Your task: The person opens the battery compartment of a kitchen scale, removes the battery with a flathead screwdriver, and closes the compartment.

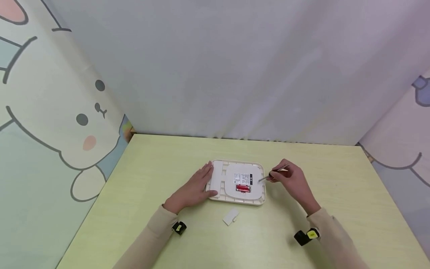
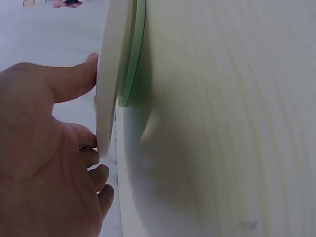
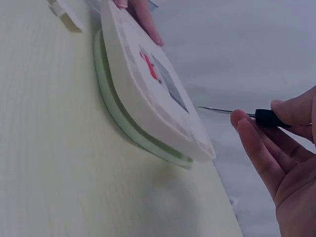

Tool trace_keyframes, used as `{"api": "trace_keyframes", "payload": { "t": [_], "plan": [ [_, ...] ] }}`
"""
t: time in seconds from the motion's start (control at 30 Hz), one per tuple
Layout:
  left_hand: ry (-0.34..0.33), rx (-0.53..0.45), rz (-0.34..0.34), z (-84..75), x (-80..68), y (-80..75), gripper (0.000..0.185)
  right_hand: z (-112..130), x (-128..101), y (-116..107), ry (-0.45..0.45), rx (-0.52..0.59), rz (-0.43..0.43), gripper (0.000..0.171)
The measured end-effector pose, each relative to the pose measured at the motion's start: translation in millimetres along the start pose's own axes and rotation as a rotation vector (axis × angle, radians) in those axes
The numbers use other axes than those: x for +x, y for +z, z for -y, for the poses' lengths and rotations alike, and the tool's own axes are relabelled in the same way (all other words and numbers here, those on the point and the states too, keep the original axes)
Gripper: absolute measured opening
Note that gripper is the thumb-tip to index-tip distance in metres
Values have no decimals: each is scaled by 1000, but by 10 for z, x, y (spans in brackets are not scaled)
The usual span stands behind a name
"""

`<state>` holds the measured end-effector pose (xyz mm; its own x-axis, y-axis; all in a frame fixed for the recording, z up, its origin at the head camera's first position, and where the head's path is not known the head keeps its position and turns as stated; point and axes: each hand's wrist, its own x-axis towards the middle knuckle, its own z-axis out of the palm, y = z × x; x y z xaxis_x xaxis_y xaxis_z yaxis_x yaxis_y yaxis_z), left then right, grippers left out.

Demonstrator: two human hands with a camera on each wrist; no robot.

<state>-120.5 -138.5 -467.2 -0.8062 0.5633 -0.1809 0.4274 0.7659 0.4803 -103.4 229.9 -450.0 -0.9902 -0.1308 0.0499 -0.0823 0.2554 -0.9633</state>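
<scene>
A flat white device (image 1: 243, 201) lies underside up, showing a printed label (image 1: 242, 178) and red batteries (image 1: 243, 188) in an uncovered compartment. A pale green layer (image 3: 123, 117) shows beneath it. My left hand (image 1: 193, 188) rests against the device's left edge, fingers extended and thumb near the front corner. In my right hand (image 1: 291, 182) I pinch a slim screwdriver (image 3: 269, 118) with a dark handle. Its metal tip points down at the underside, right of the label; whether it touches is unclear. A small white cover (image 1: 230, 216) lies on the table in front of the device.
The pale wooden table (image 1: 161, 153) ends at a light curtain (image 1: 215, 74) behind. Cartoon-printed fabric (image 1: 50, 112) hangs at the left, with more at the right. Black wrist cameras (image 1: 304, 237) sit on both wrists.
</scene>
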Motion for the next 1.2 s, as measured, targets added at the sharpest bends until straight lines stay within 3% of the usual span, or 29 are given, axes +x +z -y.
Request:
{"api": "trace_keyframes", "payload": {
  "t": [0.27, 0.7, 0.8, 1.0, 1.2],
  "plan": [
    [4, 18, 11, -10, -6, -9, 92, 47, -52, 294, 12, -175, 35, 8],
    [13, 26, 9, 14, 14, -8, 92, 206, -79, 474, -246, -478, 96, 25],
    [15, 18, 8, 17, 19, -8, 92, 205, -67, 485, -230, -463, 97, 25],
    [10, 17, 12, 14, 19, -1, 92, 131, -74, 460, -102, -327, 41, 21],
    [6, 16, -1, 1, 24, -5, 92, 130, -110, 493, -105, -309, -9, 19]
  ]
}}
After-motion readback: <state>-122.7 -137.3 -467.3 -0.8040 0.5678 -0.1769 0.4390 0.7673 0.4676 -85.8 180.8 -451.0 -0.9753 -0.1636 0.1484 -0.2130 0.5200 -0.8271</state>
